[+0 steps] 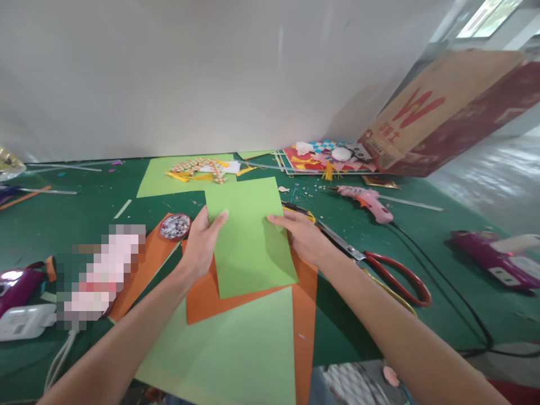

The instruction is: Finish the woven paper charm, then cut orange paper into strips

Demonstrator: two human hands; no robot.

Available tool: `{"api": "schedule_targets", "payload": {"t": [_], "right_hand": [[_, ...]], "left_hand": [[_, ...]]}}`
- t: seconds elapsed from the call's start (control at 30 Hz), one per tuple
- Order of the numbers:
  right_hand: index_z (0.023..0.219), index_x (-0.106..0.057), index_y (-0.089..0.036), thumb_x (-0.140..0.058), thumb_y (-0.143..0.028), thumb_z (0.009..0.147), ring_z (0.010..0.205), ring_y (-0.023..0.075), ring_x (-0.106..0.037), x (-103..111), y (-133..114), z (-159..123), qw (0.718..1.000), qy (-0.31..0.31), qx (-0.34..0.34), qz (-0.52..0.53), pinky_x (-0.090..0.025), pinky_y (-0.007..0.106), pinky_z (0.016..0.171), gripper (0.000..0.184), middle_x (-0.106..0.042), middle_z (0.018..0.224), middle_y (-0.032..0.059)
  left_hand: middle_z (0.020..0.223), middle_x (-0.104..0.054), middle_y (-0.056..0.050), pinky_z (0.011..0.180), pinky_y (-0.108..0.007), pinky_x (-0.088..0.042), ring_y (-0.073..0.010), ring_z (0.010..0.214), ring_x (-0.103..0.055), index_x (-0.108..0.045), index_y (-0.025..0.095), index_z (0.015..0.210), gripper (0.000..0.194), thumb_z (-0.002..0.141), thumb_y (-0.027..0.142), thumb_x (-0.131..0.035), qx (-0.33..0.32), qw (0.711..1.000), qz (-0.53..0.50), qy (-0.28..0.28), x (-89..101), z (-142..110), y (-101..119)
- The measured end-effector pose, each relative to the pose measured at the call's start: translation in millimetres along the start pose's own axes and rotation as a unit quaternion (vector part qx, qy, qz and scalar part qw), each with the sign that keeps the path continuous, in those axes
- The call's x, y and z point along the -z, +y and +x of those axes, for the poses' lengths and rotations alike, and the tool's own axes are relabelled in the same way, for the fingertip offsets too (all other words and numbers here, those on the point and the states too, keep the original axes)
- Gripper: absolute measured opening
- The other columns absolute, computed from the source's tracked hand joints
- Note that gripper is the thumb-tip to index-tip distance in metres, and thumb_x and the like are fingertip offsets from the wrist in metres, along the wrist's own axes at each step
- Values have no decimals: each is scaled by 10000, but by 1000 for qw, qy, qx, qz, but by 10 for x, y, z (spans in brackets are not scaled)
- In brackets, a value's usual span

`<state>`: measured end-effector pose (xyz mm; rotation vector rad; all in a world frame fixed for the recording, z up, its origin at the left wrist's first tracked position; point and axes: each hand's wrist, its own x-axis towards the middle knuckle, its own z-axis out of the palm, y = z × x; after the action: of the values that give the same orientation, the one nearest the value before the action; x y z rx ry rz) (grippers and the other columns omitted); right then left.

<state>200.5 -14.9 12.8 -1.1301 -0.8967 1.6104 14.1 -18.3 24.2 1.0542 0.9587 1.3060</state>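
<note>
A bright green sheet of paper (248,247) is held up between my two hands over the table. My left hand (202,239) grips its left edge, thumb on the front and fingers behind. On the right edge, my right hand (301,233) pinches it the same way. Beneath lie an orange sheet (202,304) and a larger pale green sheet (236,349), partly overlapping. Red-handled scissors (396,275) rest by my right forearm, their blades partly hidden by it. Close to my left hand is a round tin of small pieces (175,226) on an orange strip.
A pink glue gun (371,202) with a black cord lies at right, near a purple power strip (502,261). A paper bag (442,112) leans at the back right. Woven paper crafts (202,169) lie along the white wall (211,79). A blurred pink object (105,275) sits at left.
</note>
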Motion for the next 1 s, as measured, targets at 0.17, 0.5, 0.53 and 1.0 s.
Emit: {"api": "schedule_targets", "payload": {"t": [0.17, 0.5, 0.53, 1.0], "right_hand": [[710, -732, -216, -802, -359, 559, 704, 186, -678, 10, -3, 6, 999, 27, 9, 26, -523, 292, 703, 220, -746, 790, 26], [703, -716, -215, -848, -333, 451, 720, 238, -695, -73, 3, -26, 998, 43, 1, 52, -549, 362, 724, 308, -747, 793, 37], [715, -717, -213, -849, -333, 453, 719, 239, -696, -76, 5, -31, 998, 41, 1, 53, -551, 366, 725, 317, -747, 792, 36], [725, -714, -207, -848, -342, 457, 743, 252, -697, -73, 2, -50, 999, 16, 3, 50, -537, 393, 762, 328, -745, 789, 41]], "left_hand": [[1130, -663, -90, 903, -381, -467, -263, 1055, -607, -608, 171, 1096, 380, 756, 321, -683, -6, 996, 86, -23, 14, -38, -21], [1082, -698, -76, 807, -357, -531, -251, 925, -671, -637, 186, 1100, 393, 766, 388, -680, 31, 996, 62, -52, -26, -95, -37], [1060, -707, -77, 787, -355, -540, -249, 901, -678, -650, 180, 1087, 392, 760, 394, -685, 45, 996, 56, -56, -29, -101, -34], [1023, -725, -66, 719, -312, -563, -232, 875, -687, -680, 188, 1073, 419, 750, 454, -681, 115, 986, 110, -47, -47, -126, 25]]}}
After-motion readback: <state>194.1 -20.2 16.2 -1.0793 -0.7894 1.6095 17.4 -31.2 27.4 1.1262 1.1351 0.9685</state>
